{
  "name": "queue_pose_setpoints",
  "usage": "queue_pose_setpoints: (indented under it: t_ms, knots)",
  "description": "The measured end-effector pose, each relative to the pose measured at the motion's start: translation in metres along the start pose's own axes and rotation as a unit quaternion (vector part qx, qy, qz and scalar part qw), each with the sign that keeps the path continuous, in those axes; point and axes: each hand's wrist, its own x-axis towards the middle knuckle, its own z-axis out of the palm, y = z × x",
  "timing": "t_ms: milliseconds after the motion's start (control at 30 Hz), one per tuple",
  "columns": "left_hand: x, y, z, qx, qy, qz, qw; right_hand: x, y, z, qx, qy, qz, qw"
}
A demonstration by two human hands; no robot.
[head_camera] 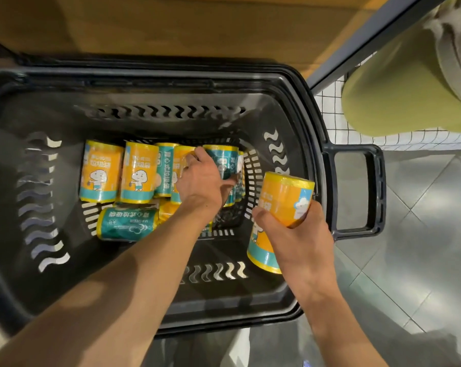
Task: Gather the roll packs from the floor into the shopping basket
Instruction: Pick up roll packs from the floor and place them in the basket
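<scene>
A black shopping basket (155, 83) fills the view, with several orange and teal roll packs (100, 172) lying on its bottom. My left hand (201, 178) reaches down into the basket and grips one pack (180, 160) in the far row. My right hand (301, 237) holds two more roll packs: an upper one (286, 197) and a second one (261, 250) under it. Both are above the basket's right side, just inside its rim. A teal pack (126, 225) lies on its side in the near row.
The basket's handle (356, 192) sticks out to the right over grey floor tiles (420, 234). A wooden shelf panel (197, 25) stands behind the basket. A wire grid rack (332, 112) and a green and grey object (399, 83) are at the upper right.
</scene>
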Motion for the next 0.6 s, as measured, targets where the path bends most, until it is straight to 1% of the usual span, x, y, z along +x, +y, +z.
queue_pose_setpoints:
  t_ms: [267,467,600]
  knots:
    - [0.001,-0.004,-0.003,-0.042,-0.018,0.008,0.999,-0.001,0.001,-0.004,-0.014,0.004,0.005,1.0]
    - [0.0,-0.008,-0.003,-0.043,-0.018,0.019,0.999,-0.003,0.001,-0.004,-0.006,0.007,0.004,1.0]
    - [-0.001,-0.014,-0.011,-0.076,-0.044,0.024,0.996,-0.008,0.001,-0.001,-0.016,0.01,-0.001,1.0]
